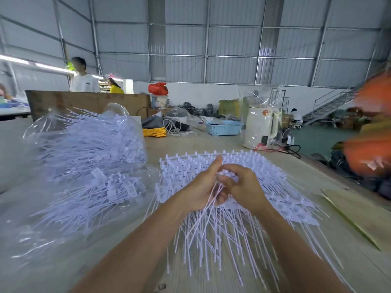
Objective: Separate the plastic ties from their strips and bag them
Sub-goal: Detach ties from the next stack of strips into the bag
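At the centre of the frame your left hand (203,187) and right hand (243,187) are meeting above the fanned pile of strips (232,225) lying on the surface (317,172), both sets of fingers curling round a small bundle of white ties (213,197) whose tails are hanging down toward you. To the left, clear bags (84,157) are holding more ties. Farther back, right of centre, a blue basket (223,127) and a white kettle (259,127) are sitting.
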The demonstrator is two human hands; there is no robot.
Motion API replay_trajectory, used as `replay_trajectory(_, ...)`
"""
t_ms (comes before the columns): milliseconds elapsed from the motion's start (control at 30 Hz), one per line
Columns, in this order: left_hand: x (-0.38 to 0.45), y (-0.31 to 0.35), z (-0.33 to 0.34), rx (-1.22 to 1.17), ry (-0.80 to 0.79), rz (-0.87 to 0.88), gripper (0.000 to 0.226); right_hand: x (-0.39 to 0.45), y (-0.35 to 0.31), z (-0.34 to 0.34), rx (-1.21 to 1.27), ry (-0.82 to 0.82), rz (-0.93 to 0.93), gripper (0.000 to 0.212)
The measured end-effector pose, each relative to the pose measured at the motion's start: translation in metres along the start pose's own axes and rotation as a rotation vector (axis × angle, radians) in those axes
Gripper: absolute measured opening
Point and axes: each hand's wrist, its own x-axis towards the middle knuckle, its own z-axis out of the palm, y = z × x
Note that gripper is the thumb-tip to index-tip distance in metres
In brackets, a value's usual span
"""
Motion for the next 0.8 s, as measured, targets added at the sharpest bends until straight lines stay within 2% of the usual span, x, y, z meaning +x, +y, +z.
replay_trajectory(100,-0.009,0.003,0.005,0.26,0.065,0.076,0.025,0.005,0.009,-0.01,-0.036,0.245,0.05,0.013)
replay_trajectory(167,-0.013,0.006,0.011,0.382,0.147,0.186,0.015,0.006,0.014,-0.015,0.007,0.335,0.066,0.02)
replay_trajectory(333,-0.029,0.051,-0.007,0.302,0.373,0.51,0.024,0.004,0.017,-0.009,0.259,0.307,0.059,0.021)
replay_trajectory(433,-0.046,0.072,-0.06,0.502,0.567,0.635,0.027,0.006,0.021,-0.002,0.086,0.215,0.096,0.022)
replay_trajectory(500,-0.06,0.073,-0.107,0.691,0.77,0.597,0.028,0.006,0.023,0.005,-0.048,0.131,0.091,0.022)
replay_trajectory(567,-0.075,0.066,-0.155,0.895,0.903,0.492,0.035,0.004,0.024,0.011,-0.112,0.052,0.076,0.021)
replay_trajectory(600,-0.082,0.06,-0.177,1.009,0.932,0.423,0.038,0.003,0.024,0.013,-0.143,0.023,0.068,0.021)
replay_trajectory(667,-0.093,0.047,-0.209,1.201,0.944,0.266,0.026,0.001,0.024,0.017,-0.199,-0.009,0.047,0.022)
replay_trajectory(733,-0.098,0.033,-0.229,1.433,0.957,0.081,0.035,0.0,0.024,0.019,-0.245,-0.01,0.02,0.021)
replay_trajectory(800,-0.1,0.021,-0.237,1.751,0.974,-0.065,0.034,-0.002,0.024,0.019,-0.287,-0.009,-0.006,0.021)
